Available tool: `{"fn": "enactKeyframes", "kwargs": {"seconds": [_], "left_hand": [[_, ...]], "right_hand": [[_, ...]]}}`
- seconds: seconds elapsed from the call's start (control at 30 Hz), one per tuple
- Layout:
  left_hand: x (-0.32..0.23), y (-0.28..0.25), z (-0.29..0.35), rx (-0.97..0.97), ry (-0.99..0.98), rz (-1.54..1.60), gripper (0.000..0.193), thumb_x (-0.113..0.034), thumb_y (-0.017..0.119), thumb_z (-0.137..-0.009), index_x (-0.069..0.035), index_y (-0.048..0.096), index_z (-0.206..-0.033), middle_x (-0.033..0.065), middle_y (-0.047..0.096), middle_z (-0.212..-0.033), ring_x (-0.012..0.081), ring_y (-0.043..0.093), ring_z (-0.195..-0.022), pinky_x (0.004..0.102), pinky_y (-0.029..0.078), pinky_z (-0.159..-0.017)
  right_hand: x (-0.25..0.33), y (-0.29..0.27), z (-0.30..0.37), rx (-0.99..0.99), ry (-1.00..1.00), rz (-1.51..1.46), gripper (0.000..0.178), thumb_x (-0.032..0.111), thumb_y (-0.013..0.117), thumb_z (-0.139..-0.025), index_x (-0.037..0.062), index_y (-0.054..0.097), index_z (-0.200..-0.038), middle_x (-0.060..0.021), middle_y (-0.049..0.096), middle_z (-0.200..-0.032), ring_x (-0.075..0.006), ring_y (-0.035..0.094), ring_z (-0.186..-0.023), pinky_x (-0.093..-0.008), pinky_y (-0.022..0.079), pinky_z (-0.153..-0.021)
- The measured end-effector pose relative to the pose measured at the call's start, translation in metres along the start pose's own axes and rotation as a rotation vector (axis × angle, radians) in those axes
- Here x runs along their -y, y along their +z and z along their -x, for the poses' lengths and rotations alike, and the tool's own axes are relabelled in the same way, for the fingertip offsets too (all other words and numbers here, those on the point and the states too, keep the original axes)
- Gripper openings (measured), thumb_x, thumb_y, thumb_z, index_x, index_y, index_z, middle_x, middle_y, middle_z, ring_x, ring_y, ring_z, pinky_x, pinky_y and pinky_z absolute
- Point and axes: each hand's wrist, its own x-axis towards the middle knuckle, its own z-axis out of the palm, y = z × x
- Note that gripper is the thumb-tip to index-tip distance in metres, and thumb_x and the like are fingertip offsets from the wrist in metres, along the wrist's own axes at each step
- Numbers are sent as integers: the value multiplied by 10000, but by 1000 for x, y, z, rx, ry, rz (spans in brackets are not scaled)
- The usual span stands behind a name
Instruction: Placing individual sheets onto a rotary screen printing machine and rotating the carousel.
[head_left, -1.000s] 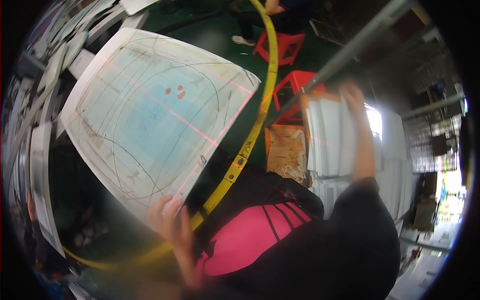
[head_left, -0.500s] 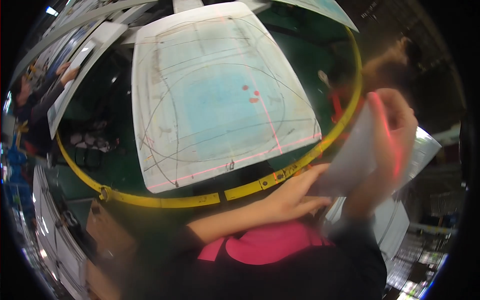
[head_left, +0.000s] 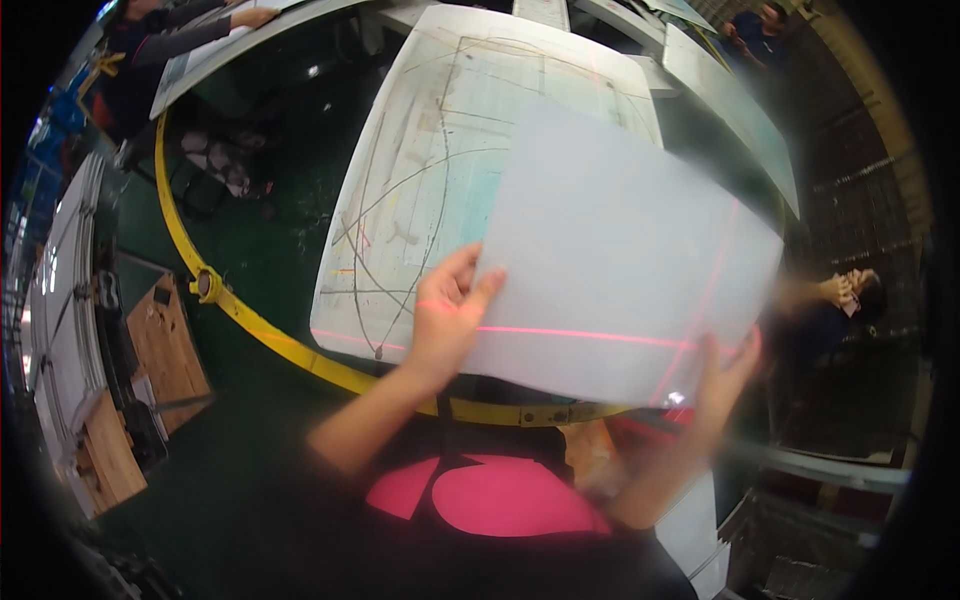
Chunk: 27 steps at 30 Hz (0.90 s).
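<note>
Between my two hands a smooth pale grey sheet (head_left: 620, 240) is held up over a white board. My left hand (head_left: 450, 315) pinches its left edge, thumb on the upper face. At the sheet's lower right edge my right hand (head_left: 722, 385) grips with the thumb on top; it is slightly blurred. The white board (head_left: 400, 200) beneath bears dark curved and straight lines and a light blue patch, with its right part hidden under the sheet. Red light lines cross the sheet and my left hand. Whether sheet and board touch, I cannot tell.
A yellow curved rail (head_left: 290, 345) runs around the near side of the board. Another pale board (head_left: 730, 110) stands at the far right. Co-workers are at the upper left (head_left: 140, 60), upper right (head_left: 758, 38) and right (head_left: 830, 310). Stacked panels (head_left: 70, 300) stand at the left.
The grey sheet has moved left from the right side over the board. My left hand has shifted left and up onto its edge; my right hand has come down to its lower right edge.
</note>
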Motion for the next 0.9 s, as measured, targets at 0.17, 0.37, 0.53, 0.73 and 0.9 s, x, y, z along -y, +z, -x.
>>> {"fn": "enactKeyframes", "kwargs": {"seconds": [0.17,0.37,0.53,0.73,0.9], "left_hand": [[16,-37,-65,-70,-17,-122,352,-29,495,-838,85,409,-1159,136,588,-983,103,548,-841,217,435,-734],[35,-85,-113,-85,252,-1087,609,-276,653,-717,14,423,-1201,221,412,-1186,308,350,-1142,381,312,-911],[37,-116,-118,166,408,-1722,743,-540,625,-636,-161,433,-1246,150,271,-1320,333,95,-1266,560,-11,-969],[26,-136,-130,296,358,-1769,844,-591,653,-541,-153,450,-1233,36,295,-1361,307,75,-1289,586,-38,-972],[35,-137,-128,260,395,-1763,857,-618,650,-523,-164,463,-1225,37,344,-1335,295,111,-1283,584,-41,-971]], "right_hand": [[-18,67,-4,205,228,-498,640,169,727,-680,-80,377,-1154,-167,511,-1080,-230,495,-995,-316,367,-874],[-16,140,-6,246,107,-35,657,322,730,-651,-86,438,-1075,-196,550,-988,-267,537,-928,-334,398,-833],[-17,167,2,209,60,72,703,361,719,-630,-75,427,-1099,-234,515,-1041,-323,513,-974,-371,381,-854],[-35,180,-6,256,-57,235,719,423,726,-603,-53,461,-1073,-197,480,-1078,-327,451,-1012,-378,351,-882],[-44,182,-10,213,-77,401,736,536,696,-573,9,518,-1056,-134,477,-1103,-302,351,-1102,-468,222,-935]]}}
